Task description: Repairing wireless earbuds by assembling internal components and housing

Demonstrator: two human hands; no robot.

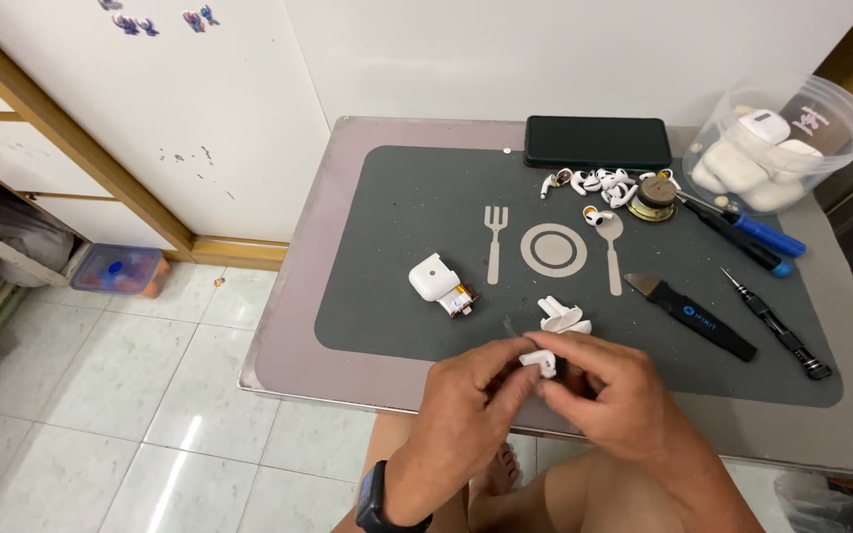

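White plastic earbud piece (538,362) pinched between fingertips of left hand (466,415) and right hand (609,400), long axis roughly crosswise between both, equally near each, with more white plastic shell parts (562,318) just beyond on grey mat (387,296).

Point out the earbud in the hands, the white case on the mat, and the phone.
earbud (539,361): head view, on its white stem between the fingertips.
white case (433,276): head view, on its top face.
phone (597,142): head view, middle of its dark screen.
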